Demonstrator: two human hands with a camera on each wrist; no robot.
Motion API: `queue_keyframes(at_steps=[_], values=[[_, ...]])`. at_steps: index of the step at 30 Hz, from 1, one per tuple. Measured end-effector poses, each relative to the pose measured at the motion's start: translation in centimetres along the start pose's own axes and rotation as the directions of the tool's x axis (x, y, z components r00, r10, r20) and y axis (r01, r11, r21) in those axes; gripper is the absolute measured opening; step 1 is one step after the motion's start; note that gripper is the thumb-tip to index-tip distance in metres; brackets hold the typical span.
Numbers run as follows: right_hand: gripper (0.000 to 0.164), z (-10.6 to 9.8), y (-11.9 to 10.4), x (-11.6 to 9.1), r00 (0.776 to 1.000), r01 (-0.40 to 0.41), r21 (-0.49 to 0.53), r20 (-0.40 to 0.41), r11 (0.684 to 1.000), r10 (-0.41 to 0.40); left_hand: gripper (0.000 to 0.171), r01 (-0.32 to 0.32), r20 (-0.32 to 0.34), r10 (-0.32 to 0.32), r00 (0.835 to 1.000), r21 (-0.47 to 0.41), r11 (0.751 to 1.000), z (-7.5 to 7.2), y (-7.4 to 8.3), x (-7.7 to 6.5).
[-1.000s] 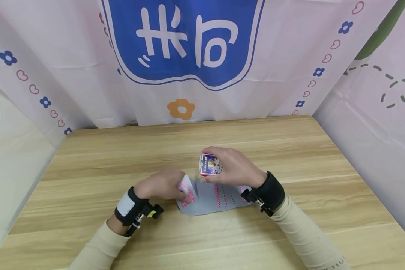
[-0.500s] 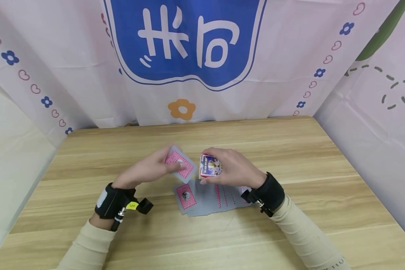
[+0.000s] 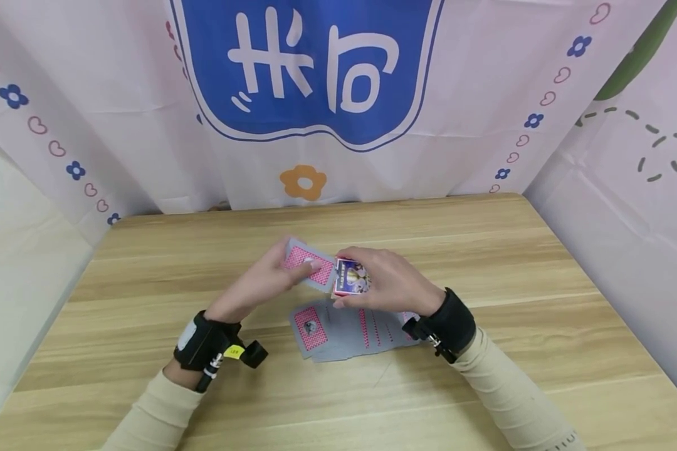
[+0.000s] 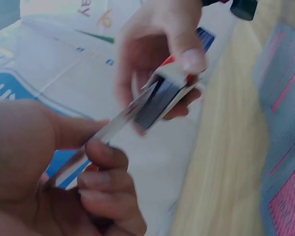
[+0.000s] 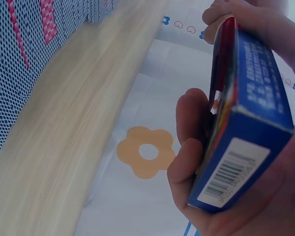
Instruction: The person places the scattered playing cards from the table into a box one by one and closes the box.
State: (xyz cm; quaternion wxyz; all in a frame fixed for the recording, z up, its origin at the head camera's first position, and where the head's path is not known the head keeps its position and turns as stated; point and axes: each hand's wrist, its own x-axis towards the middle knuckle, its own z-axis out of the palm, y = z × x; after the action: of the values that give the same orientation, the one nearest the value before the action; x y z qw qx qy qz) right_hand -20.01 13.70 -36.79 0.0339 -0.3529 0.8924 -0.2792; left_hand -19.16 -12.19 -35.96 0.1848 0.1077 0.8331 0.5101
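My left hand (image 3: 259,280) pinches a pink-and-white patterned playing card (image 3: 301,256) between thumb and fingers; whether more than one card is there I cannot tell. My right hand (image 3: 397,280) grips a small blue playing card box (image 3: 350,279) by its sides. In the left wrist view the box (image 4: 157,103) has its dark open end toward the left hand. The card (image 4: 113,127), seen nearly edge-on, reaches that opening; how far it goes in is unclear. In the right wrist view a barcode label (image 5: 232,172) shows on the box's other end.
Below the hands, a spread of overlapping playing cards (image 3: 344,335) lies face down on the wooden table (image 3: 338,401). Its right end is partly hidden by the right wrist's camera strap (image 3: 451,322). A printed cloth (image 3: 372,172) hangs behind the table.
My left hand has lifted a card off the left end of the spread, then moved it up and right to the box's mouth. The right hand and box have hardly moved.
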Motion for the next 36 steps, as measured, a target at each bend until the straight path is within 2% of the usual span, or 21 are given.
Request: queue_keyframes(at_steps=[7, 12, 19, 25, 29, 36], values=[[0.079, -0.1, 0.0, 0.0, 0.999, 0.01, -0.016, -0.034, 1.0, -0.011, 0.038, 0.015, -0.064, -0.014, 0.998, 0.021, 1.0, 2.3, 0.2, 0.0], [0.079, 0.0, 0.0, 0.0, 0.999, 0.018, -0.035, -0.038, 0.999, -0.019, 0.036, 0.016, -0.073, -0.015, 0.997, 0.002, 1.0, 3.0, 0.3, -0.2], [0.08, 0.1, 0.0, 0.0, 0.999, 0.001, -0.028, -0.04, 1.0, -0.002, 0.03, 0.032, -0.009, -0.033, 0.999, -0.09, 0.995, 2.5, 0.4, -0.2], [0.079, 0.1, 0.1, 0.0, 0.999, -0.01, -0.026, -0.036, 1.0, 0.009, 0.029, 0.048, -0.007, -0.05, 0.999, -0.118, 0.992, 1.9, 0.6, -0.3], [0.079, 0.2, 0.1, 0.0, 0.999, -0.009, -0.032, -0.042, 0.999, 0.007, 0.034, 0.084, -0.002, -0.085, 0.996, -0.124, 0.989, 2.6, 0.4, 0.0], [0.079, 0.3, 0.0, 0.1, 0.999, 0.015, -0.048, -0.045, 0.999, -0.018, 0.033, 0.062, 0.082, -0.052, 0.995, -0.115, 0.991, 4.3, 0.2, 0.4]])
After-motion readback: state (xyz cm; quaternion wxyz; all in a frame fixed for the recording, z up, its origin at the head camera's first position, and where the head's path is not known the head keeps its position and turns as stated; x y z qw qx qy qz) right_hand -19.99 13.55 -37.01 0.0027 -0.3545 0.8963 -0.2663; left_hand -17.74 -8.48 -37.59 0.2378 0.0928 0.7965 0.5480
